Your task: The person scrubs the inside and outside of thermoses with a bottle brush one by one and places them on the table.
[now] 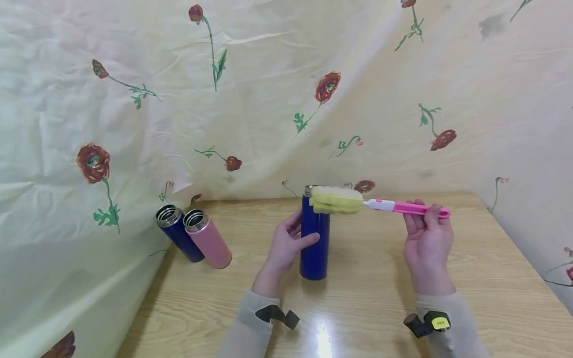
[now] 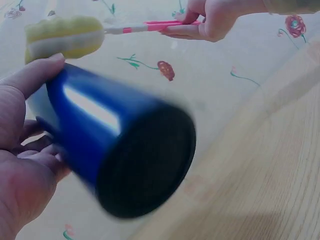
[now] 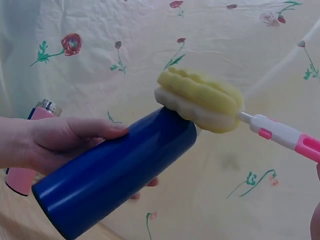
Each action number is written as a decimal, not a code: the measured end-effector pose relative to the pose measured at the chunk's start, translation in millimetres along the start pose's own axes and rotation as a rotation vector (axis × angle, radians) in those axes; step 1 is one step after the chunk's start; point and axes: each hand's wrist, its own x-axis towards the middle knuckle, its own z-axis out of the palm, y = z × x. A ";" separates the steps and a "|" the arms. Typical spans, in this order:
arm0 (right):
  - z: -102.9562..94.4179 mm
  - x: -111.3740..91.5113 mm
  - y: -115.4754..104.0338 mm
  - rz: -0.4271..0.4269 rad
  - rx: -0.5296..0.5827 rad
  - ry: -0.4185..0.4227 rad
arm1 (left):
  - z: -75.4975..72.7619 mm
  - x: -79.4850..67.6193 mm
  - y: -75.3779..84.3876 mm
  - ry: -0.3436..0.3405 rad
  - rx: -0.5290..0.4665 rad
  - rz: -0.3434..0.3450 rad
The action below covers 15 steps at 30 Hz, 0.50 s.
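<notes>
My left hand [image 1: 288,241] grips a blue bottle [image 1: 315,248] round its side, thumb across the front. The left wrist view shows the bottle's dark base [image 2: 147,162] raised off the table and turned toward the camera. With my right hand [image 1: 429,243] I hold a bottle brush by its pink handle [image 1: 416,208], fingers curled round it. The brush's yellow and white sponge head [image 1: 337,200] lies sideways across the bottle's upper end in the head view. In the right wrist view the sponge [image 3: 200,100] overlaps the bottle's top edge; whether they touch I cannot tell.
On the left of the wooden table [image 1: 367,308], a pink bottle [image 1: 209,241] and a dark blue bottle [image 1: 179,233] stand side by side, both without lids. A cream cloth with red flowers [image 1: 268,99] hangs behind the table and along its left side.
</notes>
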 end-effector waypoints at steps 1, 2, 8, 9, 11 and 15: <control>0.3 0.4 -0.5 -0.003 0.006 0.006 | 0.1 0.0 0.0 -0.003 0.001 0.005; 0.3 0.6 -1.2 0.001 0.015 0.010 | 0.0 0.1 -0.2 -0.006 0.004 0.012; -0.6 0.8 -5.6 0.029 0.016 0.011 | -1.4 -0.1 0.2 -0.006 0.084 0.039; -0.9 1.0 -6.3 0.036 0.018 0.011 | -1.5 -0.1 0.7 -0.007 0.094 0.042; -1.6 1.3 -7.6 0.056 0.022 0.016 | -1.6 -0.3 1.6 -0.009 0.106 0.044; -3.6 2.6 -9.3 0.105 -0.016 -0.023 | -3.8 0.6 1.6 0.019 0.078 0.042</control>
